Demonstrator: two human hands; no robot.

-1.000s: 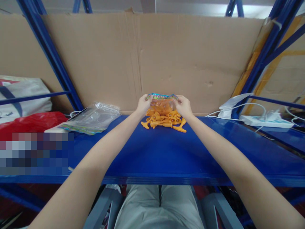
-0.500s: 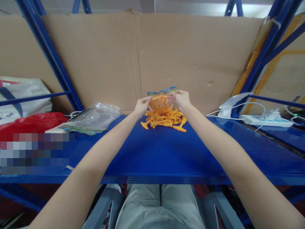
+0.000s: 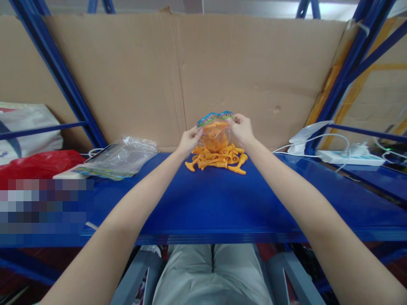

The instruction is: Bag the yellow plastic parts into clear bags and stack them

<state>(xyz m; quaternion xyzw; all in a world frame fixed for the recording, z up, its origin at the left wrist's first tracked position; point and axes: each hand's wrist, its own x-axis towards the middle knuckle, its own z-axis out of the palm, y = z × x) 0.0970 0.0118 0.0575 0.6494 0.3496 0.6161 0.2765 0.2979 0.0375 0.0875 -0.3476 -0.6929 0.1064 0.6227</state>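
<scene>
1. Above the blue table (image 3: 203, 203), holding up a clear plastic bag (image 3: 213, 134) with orange pieces visible through it.
2. Pinching its left edge with left hand (image 3: 190, 140), its upper right corner with right hand (image 3: 241, 128).
3. Heaped beneath, loose orange plastic pieces (image 3: 211, 161); well left, flat clear bags (image 3: 119, 159).

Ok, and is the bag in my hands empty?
Not empty: orange pieces show through the clear bag between your left hand and right hand.
</scene>
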